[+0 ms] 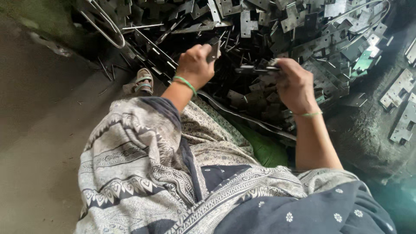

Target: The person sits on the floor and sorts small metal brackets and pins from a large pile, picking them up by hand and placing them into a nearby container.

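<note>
My left hand (196, 65) is closed around a small dark metal plate (213, 51), held just above a big heap of flat metal hinge plates (277, 26). A green band circles that wrist. My right hand (295, 84) grips a dark hinge piece with a thin pin (255, 68) sticking out to the left, over the heap's near side. A thin green thread sits on the right wrist. Both hands are close together, about a hand's width apart.
A bent wire loop (106, 28) lies at the heap's left edge. Loose hinge plates (401, 102) lie on the floor at the right. My sandalled foot (143, 81) rests on the dusty floor. Patterned grey and dark cloth (173, 182) covers my lap.
</note>
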